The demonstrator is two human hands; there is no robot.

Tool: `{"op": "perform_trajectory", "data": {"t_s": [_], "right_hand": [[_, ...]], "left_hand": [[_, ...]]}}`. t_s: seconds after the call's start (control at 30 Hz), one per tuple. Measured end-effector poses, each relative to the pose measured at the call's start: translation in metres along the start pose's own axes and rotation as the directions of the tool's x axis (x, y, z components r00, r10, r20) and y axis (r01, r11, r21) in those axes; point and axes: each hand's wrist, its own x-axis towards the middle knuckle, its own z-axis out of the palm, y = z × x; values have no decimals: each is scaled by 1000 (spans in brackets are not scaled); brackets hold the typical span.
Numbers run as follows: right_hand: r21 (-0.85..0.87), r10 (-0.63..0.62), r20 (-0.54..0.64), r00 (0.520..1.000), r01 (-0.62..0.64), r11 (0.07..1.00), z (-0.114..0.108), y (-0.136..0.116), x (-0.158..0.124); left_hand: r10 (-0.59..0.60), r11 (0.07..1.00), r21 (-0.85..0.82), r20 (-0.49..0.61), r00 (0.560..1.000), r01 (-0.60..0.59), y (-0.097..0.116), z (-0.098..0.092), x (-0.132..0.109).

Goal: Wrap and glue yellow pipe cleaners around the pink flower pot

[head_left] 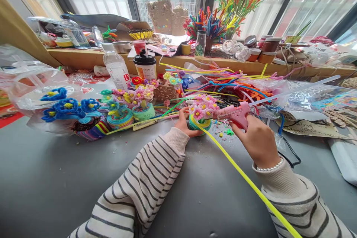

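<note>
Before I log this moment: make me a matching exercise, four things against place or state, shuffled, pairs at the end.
1. glue gun
2. yellow strip
3. blue flowers
4. paper cup

A. furthest left of the four
B. capped by a black lid
C. held in the right hand
D. runs from the pot toward the bottom edge

Pairs: 1-C, 2-D, 3-A, 4-B

Reaching forward with both arms. Slanting the left arm [134, 193] up and inward from the lower edge of the view, with the left hand [184, 122] curved in a C-shaped grip opening rightward. Angling the right arm [295, 193] inward from the lower right, with the right hand [261, 139] closed in a grip, showing its back and stretching one digit leftward.
</note>
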Motion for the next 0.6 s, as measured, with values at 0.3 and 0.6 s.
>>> {"op": "perform_trajectory", "data": {"t_s": [0.3, 0.6], "right_hand": [[-68, 22, -57, 998, -25, 997, 1, -8, -2], [-86, 2, -155, 988, -15, 996, 2, -9, -7]], "left_hand": [[-2, 1000, 16, -7, 1000, 2, 0, 1, 0], [4, 1000, 7, 0, 1000, -4, -1, 1, 0]]}}
